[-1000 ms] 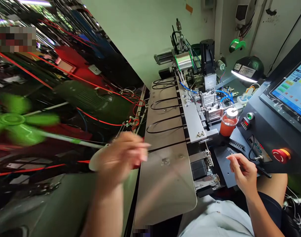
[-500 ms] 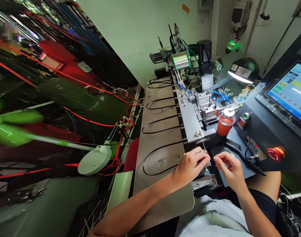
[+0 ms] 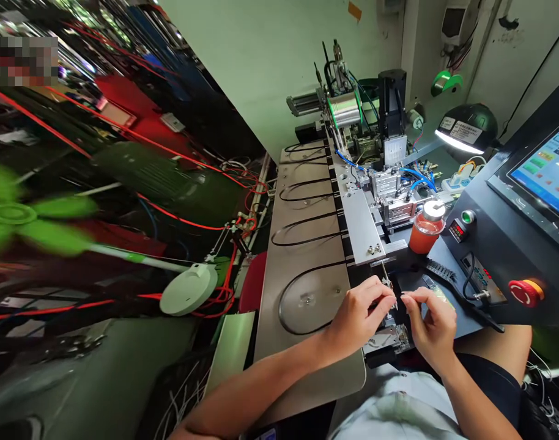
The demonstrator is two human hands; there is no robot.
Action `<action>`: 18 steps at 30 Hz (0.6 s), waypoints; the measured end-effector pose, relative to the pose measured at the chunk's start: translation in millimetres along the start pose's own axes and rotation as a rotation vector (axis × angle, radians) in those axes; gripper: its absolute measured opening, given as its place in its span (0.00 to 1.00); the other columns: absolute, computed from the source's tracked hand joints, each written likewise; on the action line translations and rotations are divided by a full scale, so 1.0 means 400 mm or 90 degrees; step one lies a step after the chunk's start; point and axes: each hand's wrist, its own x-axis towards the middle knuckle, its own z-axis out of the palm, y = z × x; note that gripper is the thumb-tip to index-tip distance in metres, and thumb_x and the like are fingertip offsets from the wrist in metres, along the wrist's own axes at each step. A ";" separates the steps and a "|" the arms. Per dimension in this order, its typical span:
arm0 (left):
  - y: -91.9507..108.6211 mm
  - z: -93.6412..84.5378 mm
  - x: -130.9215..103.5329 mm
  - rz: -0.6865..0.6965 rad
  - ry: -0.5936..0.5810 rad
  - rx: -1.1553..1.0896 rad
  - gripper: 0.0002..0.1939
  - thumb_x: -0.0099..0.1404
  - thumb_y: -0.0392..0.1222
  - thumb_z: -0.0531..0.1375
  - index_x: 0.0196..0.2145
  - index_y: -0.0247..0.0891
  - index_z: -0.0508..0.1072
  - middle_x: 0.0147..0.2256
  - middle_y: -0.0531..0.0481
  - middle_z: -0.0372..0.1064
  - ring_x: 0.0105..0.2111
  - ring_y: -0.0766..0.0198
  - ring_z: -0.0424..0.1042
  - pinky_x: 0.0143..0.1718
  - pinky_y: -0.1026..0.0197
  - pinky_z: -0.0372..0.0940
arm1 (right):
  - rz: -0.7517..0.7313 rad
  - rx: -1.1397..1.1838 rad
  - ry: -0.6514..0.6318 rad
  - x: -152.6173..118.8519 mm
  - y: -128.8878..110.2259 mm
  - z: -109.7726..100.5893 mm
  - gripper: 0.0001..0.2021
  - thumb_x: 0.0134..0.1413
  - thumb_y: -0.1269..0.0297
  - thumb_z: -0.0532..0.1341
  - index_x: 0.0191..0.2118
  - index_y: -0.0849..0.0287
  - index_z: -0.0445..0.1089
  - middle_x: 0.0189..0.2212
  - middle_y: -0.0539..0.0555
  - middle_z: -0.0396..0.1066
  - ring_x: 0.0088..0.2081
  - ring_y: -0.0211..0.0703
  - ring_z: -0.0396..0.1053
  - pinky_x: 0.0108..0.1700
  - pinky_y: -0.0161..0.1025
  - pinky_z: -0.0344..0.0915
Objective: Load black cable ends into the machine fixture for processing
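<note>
My left hand (image 3: 362, 313) is closed in a pinch above the near end of the machine's track. The nearest black cable (image 3: 280, 305) curves in a loop over the metal table and runs in behind this hand; its end at the fingertips is hard to see. My right hand (image 3: 433, 321) faces it a short gap away, thumb and forefinger pressed together on something too small to name. Under the fingers lies a metal clamp mechanism (image 3: 387, 336). Just beyond the right hand is a black brush (image 3: 442, 272).
More black cable loops lie on the metal table (image 3: 302, 256), their ends in the track. A jar of orange-red liquid (image 3: 425, 232) stands behind my hands. At right are a control panel with a red stop button (image 3: 526, 293) and a lit lamp (image 3: 465, 131). A green fan (image 3: 13, 214) spins at left.
The whole view has shifted to the right as the head turned. Both hands stay pinched and close together. The nearest cable loop has become rounder.
</note>
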 end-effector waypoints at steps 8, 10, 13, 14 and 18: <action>-0.007 0.004 -0.001 -0.062 -0.021 -0.049 0.13 0.69 0.39 0.51 0.29 0.35 0.70 0.28 0.52 0.65 0.28 0.69 0.65 0.32 0.67 0.60 | -0.007 -0.038 0.033 -0.011 0.005 0.030 0.08 0.61 0.68 0.55 0.30 0.58 0.66 0.21 0.49 0.68 0.18 0.33 0.60 0.22 0.32 0.57; -0.021 -0.003 0.008 -0.086 -0.026 -0.005 0.14 0.69 0.39 0.51 0.28 0.35 0.70 0.28 0.52 0.67 0.29 0.68 0.66 0.33 0.66 0.60 | 0.033 -0.027 -0.012 -0.002 0.011 0.019 0.09 0.62 0.67 0.54 0.30 0.59 0.67 0.21 0.48 0.67 0.20 0.34 0.62 0.24 0.32 0.59; -0.046 -0.011 0.021 -0.146 -0.033 0.069 0.15 0.68 0.38 0.50 0.27 0.36 0.71 0.29 0.51 0.70 0.31 0.66 0.68 0.35 0.64 0.60 | 0.099 -0.022 -0.014 0.007 0.028 -0.001 0.11 0.62 0.65 0.54 0.29 0.59 0.68 0.20 0.48 0.66 0.22 0.35 0.64 0.26 0.32 0.60; -0.053 -0.012 0.024 -0.166 -0.042 0.084 0.15 0.68 0.38 0.50 0.27 0.36 0.71 0.29 0.51 0.70 0.31 0.65 0.69 0.35 0.64 0.60 | 0.115 -0.023 -0.004 0.008 0.034 -0.006 0.11 0.62 0.64 0.55 0.29 0.59 0.68 0.20 0.47 0.66 0.22 0.35 0.64 0.26 0.32 0.60; -0.063 -0.007 0.029 -0.196 -0.083 0.131 0.16 0.68 0.37 0.49 0.26 0.36 0.71 0.29 0.51 0.71 0.31 0.65 0.69 0.35 0.63 0.59 | 0.144 -0.026 0.012 0.006 0.053 -0.016 0.11 0.61 0.62 0.56 0.29 0.59 0.68 0.20 0.47 0.65 0.23 0.35 0.64 0.27 0.32 0.60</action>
